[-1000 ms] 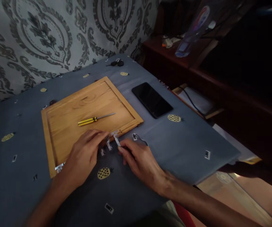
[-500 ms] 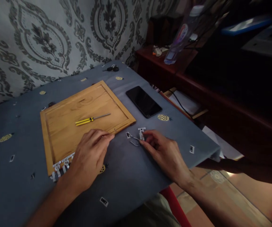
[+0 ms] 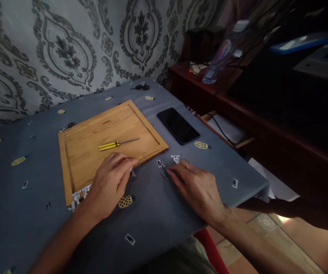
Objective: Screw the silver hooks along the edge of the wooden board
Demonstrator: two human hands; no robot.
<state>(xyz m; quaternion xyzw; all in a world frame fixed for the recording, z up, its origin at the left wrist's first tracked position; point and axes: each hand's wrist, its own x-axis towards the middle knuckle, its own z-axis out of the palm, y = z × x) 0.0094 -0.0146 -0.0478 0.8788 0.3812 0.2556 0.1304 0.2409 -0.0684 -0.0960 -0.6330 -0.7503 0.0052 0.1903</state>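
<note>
Metal bracket (image 3: 175, 159) looks light, stiff, best pinched by its edges; right hand (image 3: 199, 190) curls beside it, left hand (image 3: 108, 186) over the wooden panel (image 3: 86, 163); can't tell either grip's closure.

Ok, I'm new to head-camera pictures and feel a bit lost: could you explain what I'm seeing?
There is no machine here, only a person's two bare hands. The camera sits on their head, looking forward and down. On the blue cloth lie a wooden panel with a screwdriver on it, and a phone. Metal fittings sit at one panel corner. The left hand is at the panel's near edge; the right hand is beside a loose fitting. Whether either holds anything is unclear.
</note>
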